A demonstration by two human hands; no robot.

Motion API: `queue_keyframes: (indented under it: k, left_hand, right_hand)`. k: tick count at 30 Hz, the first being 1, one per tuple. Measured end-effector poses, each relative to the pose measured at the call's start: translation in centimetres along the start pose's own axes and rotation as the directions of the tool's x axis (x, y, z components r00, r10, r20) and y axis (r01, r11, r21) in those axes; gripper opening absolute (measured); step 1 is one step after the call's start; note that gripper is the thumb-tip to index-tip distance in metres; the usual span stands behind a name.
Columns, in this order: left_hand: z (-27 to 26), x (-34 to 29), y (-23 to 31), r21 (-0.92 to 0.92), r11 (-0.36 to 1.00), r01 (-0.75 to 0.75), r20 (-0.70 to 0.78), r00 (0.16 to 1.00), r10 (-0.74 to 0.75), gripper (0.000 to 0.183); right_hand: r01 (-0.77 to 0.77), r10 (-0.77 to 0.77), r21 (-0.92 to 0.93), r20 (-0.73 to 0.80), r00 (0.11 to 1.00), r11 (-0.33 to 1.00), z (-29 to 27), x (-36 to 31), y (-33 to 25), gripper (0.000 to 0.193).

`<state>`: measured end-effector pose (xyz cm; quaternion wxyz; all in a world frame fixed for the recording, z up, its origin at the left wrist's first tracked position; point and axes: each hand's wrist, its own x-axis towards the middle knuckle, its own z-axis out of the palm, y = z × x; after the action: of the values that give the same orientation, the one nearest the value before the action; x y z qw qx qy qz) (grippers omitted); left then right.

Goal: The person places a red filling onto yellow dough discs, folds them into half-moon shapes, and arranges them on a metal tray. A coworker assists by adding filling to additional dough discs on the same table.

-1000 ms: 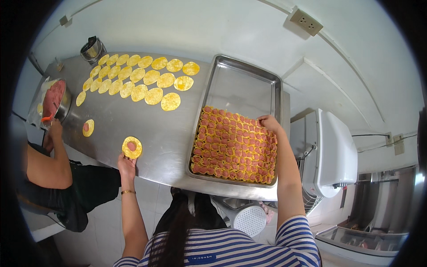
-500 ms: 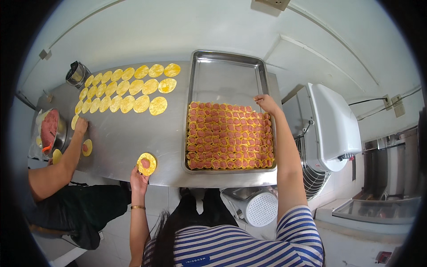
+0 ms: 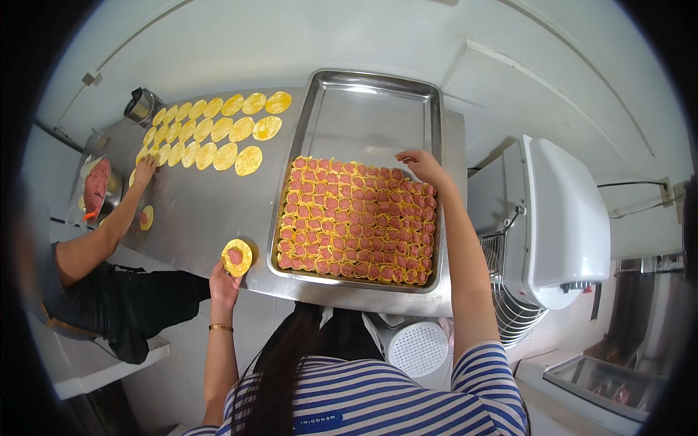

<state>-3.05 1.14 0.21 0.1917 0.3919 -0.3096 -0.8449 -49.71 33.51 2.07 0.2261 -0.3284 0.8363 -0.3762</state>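
Note:
On the fingers of my left hand (image 3: 225,285) rests a round yellow dumpling wrapper (image 3: 246,253) with a lump of pink meat filling (image 3: 235,256) on it, just off the table's near edge. My right hand (image 3: 423,167) hovers over the steel tray (image 3: 363,116), by the far end of the dumpling rows. Its fingers are slightly apart, and nothing shows between them. Open-topped dumplings (image 3: 349,218) with yellow wrappers and pink filling stand in tight rows across the tray's near part.
Flat yellow wrappers (image 3: 249,160) lie in rows on the steel table (image 3: 200,211). At left, a co-worker's hand (image 3: 145,168) touches them, near a bowl of pink meat (image 3: 97,190) and a filled wrapper (image 3: 147,217). A white machine (image 3: 560,211) stands right, a stool (image 3: 418,347) below.
The whole view has shifted. My right hand has moved a little to the left beside the far dumpling row. The co-worker's hand has reached farther over the wrappers. My left hand still holds its wrapper.

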Motion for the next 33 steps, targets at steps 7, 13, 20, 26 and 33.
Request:
queue_keyframes:
  k: [7,13,20,26,33]
  left_hand:
    - [-0.8,-2.7,0.0,0.028,0.998,-0.060,-0.116,0.991,0.063,0.036]
    - [-1.5,-3.2,-0.4,-0.005,0.996,-0.089,-0.133,0.987,0.088,0.034]
    - [-1.4,-2.5,-1.1,-0.034,0.997,-0.064,-0.067,0.996,0.062,0.035]
    - [0.6,-2.3,-0.5,-0.073,0.997,-0.033,0.053,0.998,0.037,0.038]
    - [3.8,-3.1,0.4,-0.103,0.994,0.041,0.249,0.968,-0.014,0.034]
  right_hand:
    - [-0.073,0.100,-0.131,0.214,0.972,0.989,2.1,2.6,-1.4,0.039]
    - [-0.002,0.043,-0.184,0.218,0.975,0.983,2.3,2.4,-1.8,0.033]
    - [-0.010,0.057,-0.186,0.246,0.968,0.982,2.4,2.6,-1.3,0.045]
    - [0.022,0.008,0.090,-0.316,0.949,0.996,3.7,0.2,-2.8,0.034]
    - [0.194,-0.263,0.527,0.058,0.963,0.827,18.4,-8.1,-14.9,0.030]
